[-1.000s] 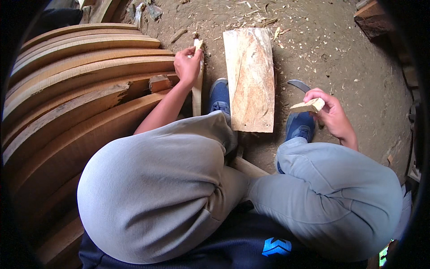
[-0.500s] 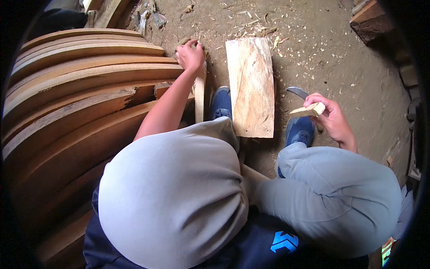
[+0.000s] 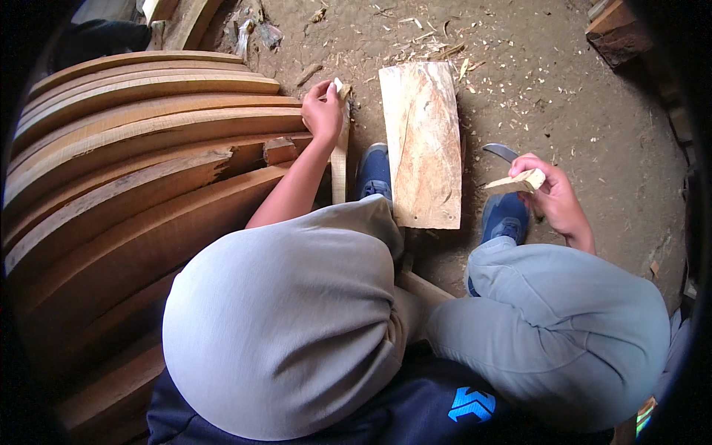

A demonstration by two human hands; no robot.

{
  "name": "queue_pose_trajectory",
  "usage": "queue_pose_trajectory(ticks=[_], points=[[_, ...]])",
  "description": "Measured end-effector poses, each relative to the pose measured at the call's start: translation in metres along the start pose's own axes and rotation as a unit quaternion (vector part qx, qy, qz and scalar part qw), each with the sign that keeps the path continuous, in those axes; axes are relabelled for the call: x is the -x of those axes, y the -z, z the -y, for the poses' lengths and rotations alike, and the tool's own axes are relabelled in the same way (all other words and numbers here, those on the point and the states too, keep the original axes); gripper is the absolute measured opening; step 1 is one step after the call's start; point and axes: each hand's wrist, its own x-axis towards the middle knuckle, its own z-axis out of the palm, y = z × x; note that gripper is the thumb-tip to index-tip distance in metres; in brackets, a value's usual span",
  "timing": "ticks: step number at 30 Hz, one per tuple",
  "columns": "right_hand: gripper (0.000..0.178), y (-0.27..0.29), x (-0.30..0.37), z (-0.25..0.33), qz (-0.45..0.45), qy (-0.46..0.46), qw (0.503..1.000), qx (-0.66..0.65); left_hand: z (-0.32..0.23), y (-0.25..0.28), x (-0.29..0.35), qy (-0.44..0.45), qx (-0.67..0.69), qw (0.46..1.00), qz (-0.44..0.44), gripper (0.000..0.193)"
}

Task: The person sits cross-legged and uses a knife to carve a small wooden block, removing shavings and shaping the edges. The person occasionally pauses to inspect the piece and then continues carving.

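Observation:
My left hand (image 3: 323,117) is closed beside the ends of the stacked boards, its fingertips pinching a small pale piece (image 3: 339,85) that looks like wood. My right hand (image 3: 555,199), over my right shoe, is closed around a knife whose curved dark blade (image 3: 501,152) points left; the handle is hidden in the fingers. The same hand also grips a pale, tapered wood piece (image 3: 528,180) with a squared end. Between my feet lies a thick, rough-faced wooden block (image 3: 424,148), touched by neither hand.
Curved wooden boards (image 3: 148,122) are stacked along the left. A narrow upright board (image 3: 339,170) stands by my left shoe (image 3: 374,174). Wood chips and shavings litter the dirt floor (image 3: 571,96). More timber (image 3: 621,37) sits at the far right.
My left hand has moved slightly down and right from a brownish piece on the floor, and a small pale piece now shows at its fingertips. The right hand keeps its hold.

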Motion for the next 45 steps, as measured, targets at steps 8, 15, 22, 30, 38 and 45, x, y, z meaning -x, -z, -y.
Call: queue_pose_trajectory(ticks=[8, 15, 22, 30, 38, 45], points=[[0.027, 0.0, 0.001, 0.006, 0.019, 0.009, 1.0, 0.005, 0.001, -0.01, -0.023, -0.041, -0.076, 0.995, 0.051, 0.025], [0.028, 0.004, 0.002, 0.009, 0.011, 0.03, 0.999, -0.001, 0.008, -0.011, -0.021, -0.076, -0.076, 0.993, -0.049, 0.028], [0.034, 0.016, -0.013, 0.044, -0.076, 0.155, 0.98, 0.098, -0.028, 0.014, -0.004, -0.002, 0.081, 0.996, -0.037, 0.019], [0.029, -0.003, -0.02, 0.141, -0.017, 0.129, 0.963, 0.235, -0.102, 0.037, 0.026, -0.114, 0.178, 0.972, 0.099, 0.027], [0.03, -0.034, -0.072, 0.206, 0.113, 0.017, 0.918, 0.379, -0.276, 0.109, -0.036, -0.192, 0.136, 0.92, 0.314, 0.038], [0.026, -0.023, -0.12, 0.168, 0.015, 0.007, 0.973, 0.23, -0.366, 0.138, -0.034, -0.232, -0.213, 0.74, 0.594, 0.064]])
